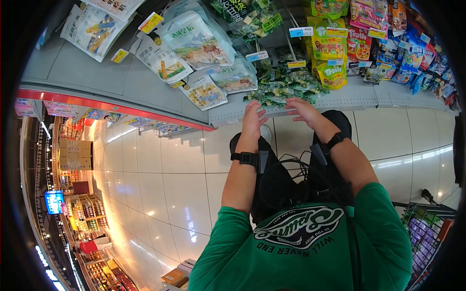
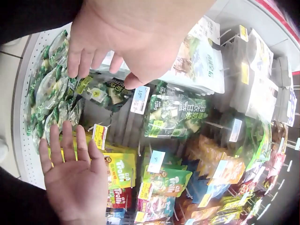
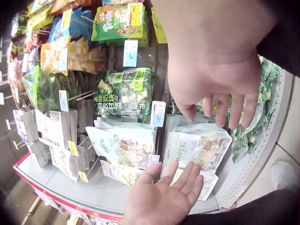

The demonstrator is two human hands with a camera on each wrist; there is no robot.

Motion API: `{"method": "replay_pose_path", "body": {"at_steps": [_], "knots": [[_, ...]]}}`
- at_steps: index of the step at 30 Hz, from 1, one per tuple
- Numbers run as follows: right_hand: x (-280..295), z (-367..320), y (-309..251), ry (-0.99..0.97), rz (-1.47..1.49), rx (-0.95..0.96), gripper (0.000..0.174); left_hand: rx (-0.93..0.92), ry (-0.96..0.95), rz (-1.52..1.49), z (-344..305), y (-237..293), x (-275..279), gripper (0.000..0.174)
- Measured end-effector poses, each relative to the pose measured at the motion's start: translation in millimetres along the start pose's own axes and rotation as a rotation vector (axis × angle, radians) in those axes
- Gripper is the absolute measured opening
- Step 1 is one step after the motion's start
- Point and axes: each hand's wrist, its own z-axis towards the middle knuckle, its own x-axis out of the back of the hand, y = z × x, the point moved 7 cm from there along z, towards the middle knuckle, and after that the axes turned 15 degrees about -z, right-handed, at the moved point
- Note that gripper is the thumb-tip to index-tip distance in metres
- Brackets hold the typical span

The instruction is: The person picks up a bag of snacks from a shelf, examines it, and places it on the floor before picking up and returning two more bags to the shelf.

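Observation:
Both of my hands hold nothing and are held apart at the front of the bottom shelf, fingers extended. In the head view my left hand (image 1: 252,120) is beside the pale pouches (image 1: 233,76), and my right hand (image 1: 306,112) is below the yellow Trolli candy bags (image 1: 332,73). Between and just beyond them lies a pile of green snack packs (image 1: 284,83). The left wrist view has my right palm (image 2: 75,185) facing up toward the camera. From the right wrist, my left palm (image 3: 161,194) appears in front of the pale pouches (image 3: 199,147).
Hanging bags on hooks with price tags (image 1: 301,32) fill the shelf (image 1: 310,103). A red-edged shelf strip (image 1: 116,110) runs along the left. A wire shopping cart (image 1: 422,233) with purple packs stands at the right. Cables hang between my knees, above the tiled floor (image 1: 155,179).

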Motion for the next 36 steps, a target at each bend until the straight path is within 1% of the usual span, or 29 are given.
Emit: {"method": "replay_pose_path", "body": {"at_steps": [5,7,11,14,17,19,20,22,23,24,25,26,27,28,29,30,32,33,35,36], "knots": [[2,2,2,0.005,-0.044,-0.002,0.04,-0.029,-0.01,0.087,-2,1,-3,0.042],[3,3,1,0.013,-0.111,0.009,0.044,-0.039,-0.005,0.13,-2,1,-3,0.042],[8,4,1,0.013,-0.193,-0.002,0.045,-0.067,-0.02,0.243,-1,4,-6,0.044],[12,9,-1,0.002,-0.224,0.002,0.045,-0.055,-0.036,0.205,1,6,-7,0.045],[21,25,-4,0.034,-0.242,-0.011,0.045,-0.041,-0.03,0.171,9,12,-13,0.044],[29,39,-8,0.076,-0.383,0.003,0.046,-0.041,-0.034,0.132,16,17,-20,0.043],[36,58,2,0.077,-0.397,-0.004,0.046,-0.045,-0.039,0.107,21,19,-22,0.043],[60,104,25,0.138,-0.667,0.091,0.047,-0.058,-0.033,0.139,39,17,-24,0.042],[70,109,27,0.138,-0.679,0.086,0.047,-0.075,-0.026,0.185,49,15,-23,0.042],[82,116,31,0.164,-0.844,0.024,0.047,-0.072,-0.026,0.174,59,12,-21,0.042],[92,121,32,0.188,-1.009,-0.039,0.047,-0.131,-0.069,0.343,65,14,-24,0.043],[97,124,35,0.184,-1.02,-0.042,0.047,-0.19,-0.11,0.512,71,15,-28,0.043],[106,123,35,0.283,-1.169,-0.04,0.047,-0.187,-0.102,0.499,77,12,-25,0.043],[115,125,32,0.382,-1.319,-0.035,0.047,-0.203,-0.163,0.72,68,15,-36,0.045],[121,134,33,0.395,-1.333,-0.038,0.049,-0.214,-0.22,0.938,61,16,-45,0.046],[125,144,35,0.378,-1.352,-0.036,0.049,-0.207,-0.205,0.921,59,16,-45,0.046],[126,153,29,0.345,-1.357,-0.124,0.05,-0.015,-0.364,1.003,54,-3,-53,0.047],[123,157,24,0.335,-1.37,-0.122,0.05,-0.013,-0.355,0.991,54,-2,-55,0.047],[117,166,18,0.318,-1.479,-0.124,0.05,-0.017,-0.476,1.057,50,-5,-66,0.044],[117,173,19,0.313,-1.487,-0.122,0.05,-0.017,-0.471,1.049,50,-2,-69,0.044]]}}
